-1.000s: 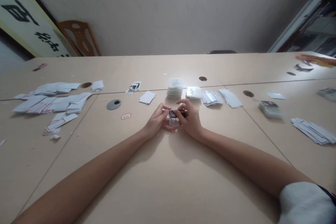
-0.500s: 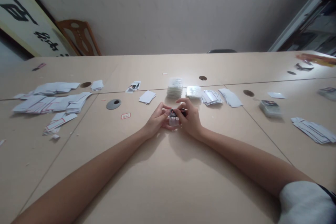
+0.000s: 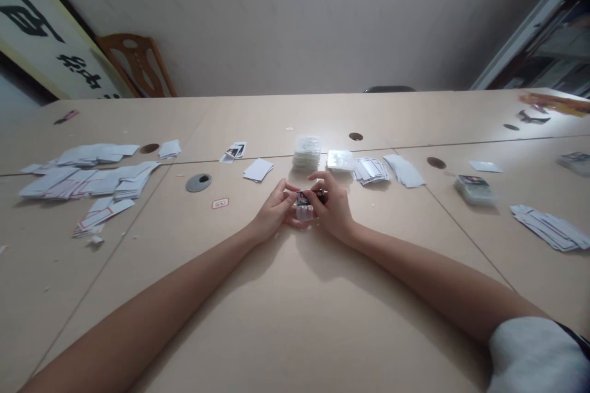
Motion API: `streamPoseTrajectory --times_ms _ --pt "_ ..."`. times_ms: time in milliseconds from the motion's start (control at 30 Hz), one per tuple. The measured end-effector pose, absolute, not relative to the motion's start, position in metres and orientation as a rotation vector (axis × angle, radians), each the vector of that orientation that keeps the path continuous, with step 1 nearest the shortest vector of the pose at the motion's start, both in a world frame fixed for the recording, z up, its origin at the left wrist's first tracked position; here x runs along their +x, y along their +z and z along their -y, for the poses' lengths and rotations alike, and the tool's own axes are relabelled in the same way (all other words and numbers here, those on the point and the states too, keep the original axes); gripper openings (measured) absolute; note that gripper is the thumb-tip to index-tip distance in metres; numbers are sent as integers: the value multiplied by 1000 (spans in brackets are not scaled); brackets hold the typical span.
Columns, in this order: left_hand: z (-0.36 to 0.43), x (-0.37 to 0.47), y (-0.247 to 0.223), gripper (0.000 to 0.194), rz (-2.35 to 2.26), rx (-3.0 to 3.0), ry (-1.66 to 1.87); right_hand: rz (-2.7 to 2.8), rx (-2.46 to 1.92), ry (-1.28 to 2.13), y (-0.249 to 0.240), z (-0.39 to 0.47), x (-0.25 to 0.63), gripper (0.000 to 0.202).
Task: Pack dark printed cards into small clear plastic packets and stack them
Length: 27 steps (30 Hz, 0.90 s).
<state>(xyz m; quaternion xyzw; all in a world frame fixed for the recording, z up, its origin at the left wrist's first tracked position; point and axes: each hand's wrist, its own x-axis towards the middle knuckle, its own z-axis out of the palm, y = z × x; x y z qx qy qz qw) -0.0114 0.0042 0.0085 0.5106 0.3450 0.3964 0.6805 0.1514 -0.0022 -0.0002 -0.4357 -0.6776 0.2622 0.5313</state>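
Observation:
Near the middle of the table, my left hand [image 3: 275, 207] is closed on the left side of a small clear plastic card holder [image 3: 304, 214]. A dark picture card [image 3: 303, 199] lies at its upper part, and whether it is inside or on top I cannot tell. My right hand [image 3: 336, 209] pinches the card from the right, thumb on its face and one finger raised and bent. Just beyond both hands stand a tall stack of clear plastic holders [image 3: 306, 155] and a lower stack [image 3: 340, 161]. My fingers partly hide the card and holder.
White cards [image 3: 258, 169] and picture cards [image 3: 234, 151] lie left of the stacks. Paper slips [image 3: 92, 181] spread at far left. To the right are white cards [image 3: 371, 171], papers [image 3: 404, 171], a boxed card stack [image 3: 474, 189] and more slips [image 3: 548, 227]. Cable holes [image 3: 198, 182] pierce the tabletop.
The view has shifted very slightly. Both hands keep almost the same grip on the holder and picture card; nothing on the table has visibly moved.

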Motion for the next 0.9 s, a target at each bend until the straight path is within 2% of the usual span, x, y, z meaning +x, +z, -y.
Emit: streamPoseTrajectory --times_ms 900 --pt "-3 -11 8 42 -783 1161 903 1653 -1089 642 2 1 153 16"
